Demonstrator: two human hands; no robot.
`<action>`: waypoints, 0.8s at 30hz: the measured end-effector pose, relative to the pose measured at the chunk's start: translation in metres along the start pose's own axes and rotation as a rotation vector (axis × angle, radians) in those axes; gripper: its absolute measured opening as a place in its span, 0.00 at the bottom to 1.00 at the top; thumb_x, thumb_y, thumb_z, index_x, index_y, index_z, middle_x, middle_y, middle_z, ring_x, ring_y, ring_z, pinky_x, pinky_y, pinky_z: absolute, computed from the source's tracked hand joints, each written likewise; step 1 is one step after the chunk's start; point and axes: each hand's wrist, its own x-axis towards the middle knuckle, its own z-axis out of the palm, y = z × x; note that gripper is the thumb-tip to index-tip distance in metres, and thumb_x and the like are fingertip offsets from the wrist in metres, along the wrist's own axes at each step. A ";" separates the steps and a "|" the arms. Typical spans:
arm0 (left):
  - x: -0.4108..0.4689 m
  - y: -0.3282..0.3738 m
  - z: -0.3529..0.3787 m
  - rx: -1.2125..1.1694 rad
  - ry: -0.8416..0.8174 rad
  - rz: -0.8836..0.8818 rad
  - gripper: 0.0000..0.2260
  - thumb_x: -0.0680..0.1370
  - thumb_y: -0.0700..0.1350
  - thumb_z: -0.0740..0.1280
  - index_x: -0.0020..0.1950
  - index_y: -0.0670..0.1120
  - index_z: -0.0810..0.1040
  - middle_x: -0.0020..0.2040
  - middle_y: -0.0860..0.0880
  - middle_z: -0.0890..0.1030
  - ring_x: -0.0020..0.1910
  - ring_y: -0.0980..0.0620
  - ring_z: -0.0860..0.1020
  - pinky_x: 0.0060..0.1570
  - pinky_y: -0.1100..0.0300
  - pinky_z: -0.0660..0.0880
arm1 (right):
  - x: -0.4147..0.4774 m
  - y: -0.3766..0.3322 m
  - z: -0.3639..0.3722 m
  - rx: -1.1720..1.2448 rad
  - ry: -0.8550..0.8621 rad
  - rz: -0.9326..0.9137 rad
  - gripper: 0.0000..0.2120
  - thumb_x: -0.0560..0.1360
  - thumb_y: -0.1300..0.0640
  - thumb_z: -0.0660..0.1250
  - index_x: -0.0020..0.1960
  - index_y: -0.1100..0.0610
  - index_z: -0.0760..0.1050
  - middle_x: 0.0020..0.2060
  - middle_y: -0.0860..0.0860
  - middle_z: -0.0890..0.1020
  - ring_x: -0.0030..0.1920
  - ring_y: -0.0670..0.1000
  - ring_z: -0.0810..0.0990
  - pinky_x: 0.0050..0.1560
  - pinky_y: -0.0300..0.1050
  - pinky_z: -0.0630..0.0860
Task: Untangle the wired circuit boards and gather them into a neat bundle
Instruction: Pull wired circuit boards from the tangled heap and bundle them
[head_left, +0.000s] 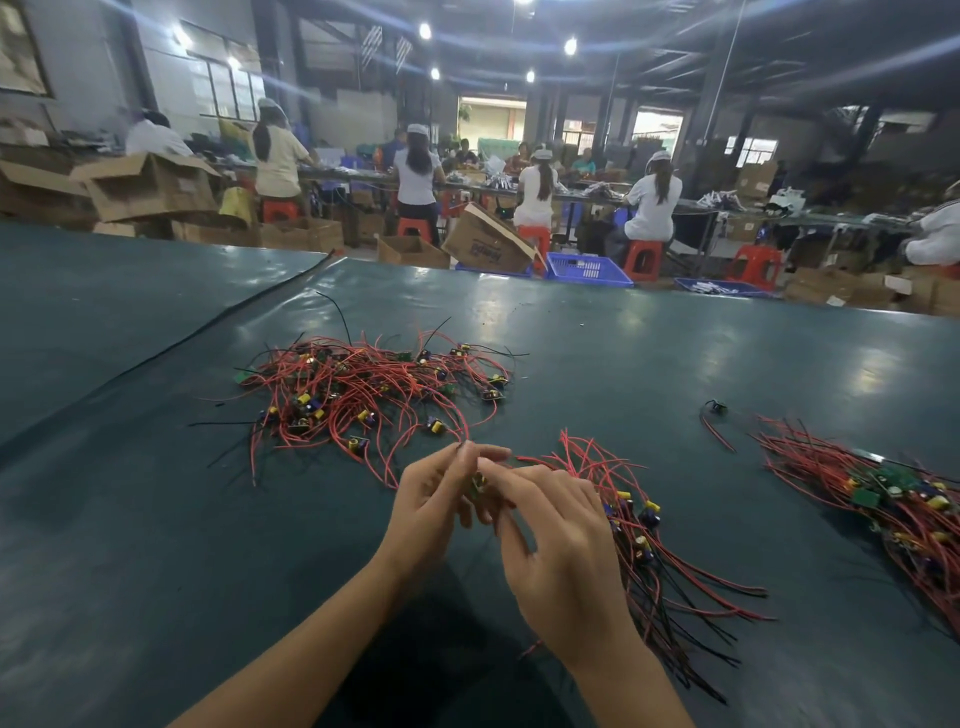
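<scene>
On our desk (156, 519) the tangled pile (363, 395) lies back-left — a gathered bundle (654, 551) nearer us at centre, a second bundle (883, 499) far right, a lone board (717, 408) behind, between them.

i'm seeing a factory assembly hall: capped workers (539, 187) on red stools (643, 258) at long benches, cardboard boxes (150, 187) stacked around.

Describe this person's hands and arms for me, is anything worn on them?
Both are bare: the left hand and right hand wear no gloves, and I see no rings, watch or bracelet. The left forearm and right forearm are uncovered down to the frame's edge, no sleeve in view.
</scene>
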 end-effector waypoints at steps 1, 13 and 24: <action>0.001 0.000 0.000 -0.023 0.033 -0.025 0.14 0.79 0.52 0.64 0.50 0.42 0.83 0.34 0.42 0.81 0.29 0.52 0.75 0.28 0.64 0.69 | -0.001 0.001 0.000 -0.051 -0.012 0.011 0.14 0.74 0.64 0.70 0.58 0.56 0.82 0.47 0.47 0.84 0.46 0.52 0.82 0.50 0.46 0.72; 0.007 -0.003 0.001 -0.513 0.207 -0.305 0.06 0.71 0.43 0.68 0.45 0.45 0.73 0.51 0.39 0.84 0.43 0.47 0.84 0.51 0.48 0.78 | -0.003 -0.008 0.008 0.165 -0.037 0.313 0.10 0.77 0.51 0.67 0.43 0.54 0.83 0.34 0.43 0.79 0.34 0.43 0.75 0.39 0.41 0.74; 0.002 -0.006 0.005 -0.381 0.052 -0.262 0.11 0.70 0.44 0.72 0.46 0.45 0.71 0.48 0.39 0.85 0.41 0.46 0.84 0.33 0.62 0.78 | 0.006 -0.001 0.007 0.683 0.101 1.003 0.18 0.77 0.57 0.70 0.35 0.37 0.84 0.34 0.42 0.86 0.33 0.39 0.80 0.36 0.33 0.76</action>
